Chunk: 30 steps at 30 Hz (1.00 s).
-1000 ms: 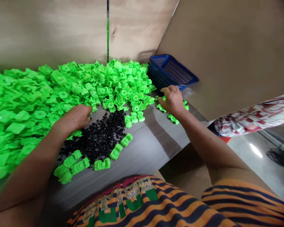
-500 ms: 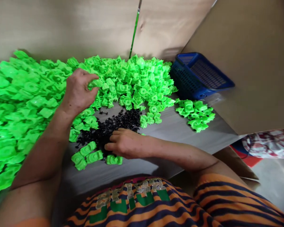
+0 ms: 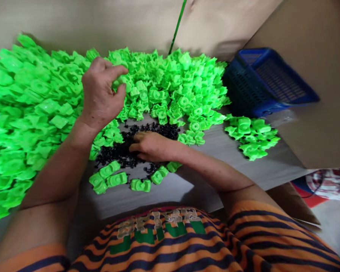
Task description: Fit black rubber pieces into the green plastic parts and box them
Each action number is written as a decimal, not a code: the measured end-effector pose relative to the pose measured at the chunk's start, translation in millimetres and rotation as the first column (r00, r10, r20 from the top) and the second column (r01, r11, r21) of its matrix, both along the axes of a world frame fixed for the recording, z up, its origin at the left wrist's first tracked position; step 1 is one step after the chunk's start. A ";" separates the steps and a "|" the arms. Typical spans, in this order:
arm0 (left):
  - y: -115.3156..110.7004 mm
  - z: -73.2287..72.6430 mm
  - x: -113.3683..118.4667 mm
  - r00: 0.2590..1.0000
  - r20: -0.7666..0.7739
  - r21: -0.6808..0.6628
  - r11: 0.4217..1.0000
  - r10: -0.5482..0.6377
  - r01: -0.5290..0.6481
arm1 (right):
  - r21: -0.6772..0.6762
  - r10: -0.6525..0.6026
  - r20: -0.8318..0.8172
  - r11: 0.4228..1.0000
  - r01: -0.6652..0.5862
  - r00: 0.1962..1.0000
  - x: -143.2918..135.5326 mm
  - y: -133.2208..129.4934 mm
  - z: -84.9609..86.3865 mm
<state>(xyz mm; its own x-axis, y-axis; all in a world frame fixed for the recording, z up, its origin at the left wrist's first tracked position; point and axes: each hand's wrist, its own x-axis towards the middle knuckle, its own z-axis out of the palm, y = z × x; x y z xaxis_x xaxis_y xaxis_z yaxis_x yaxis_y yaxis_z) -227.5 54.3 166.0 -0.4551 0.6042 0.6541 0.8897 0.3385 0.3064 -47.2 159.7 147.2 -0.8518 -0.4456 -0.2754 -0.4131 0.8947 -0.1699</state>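
Note:
My left hand (image 3: 103, 92) is raised over the edge of a big heap of bright green plastic toy car bodies (image 3: 36, 87). Its thumb and forefinger close around what looks like one green car body (image 3: 119, 81), which blends with the heap behind. My right hand (image 3: 151, 145) is low in a pile of small black wheel axles (image 3: 116, 153), fingers curled and fingertips partly hidden among them. Whether it pinches an axle does not show. In front of the black pile lie several separate car bodies (image 3: 141, 185), one just below the right hand (image 3: 159, 175).
At the right back, a blue plastic basket (image 3: 260, 81) leans by a brown board (image 3: 314, 124). A smaller cluster of green car bodies (image 3: 252, 138) lies near the grey table's (image 3: 212, 151) right side. A wooden panel (image 3: 73, 22) stands behind the heap.
My right hand has moved away from me, deeper into the black axles, uncovering green car bodies near its wrist. The left hand has risen slightly. The whole view has shifted a little.

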 end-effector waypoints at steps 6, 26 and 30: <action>4.5 0.5 5.5 1.000 0.018 0.071 0.997 0.007 -0.008 | -0.074 -0.143 -0.033 0.987 0.140 0.989 -12.9 25.7 4.8; -8.7 14.7 3.2 0.927 -0.371 0.211 0.967 -0.057 0.144 | -0.155 0.264 -0.161 0.945 -0.289 0.951 -3.5 -46.3 3.3; -6.7 12.6 -2.3 0.938 -0.317 0.151 0.969 -0.139 0.195 | -0.095 0.354 -0.143 0.925 -0.369 0.924 -10.7 -51.5 7.8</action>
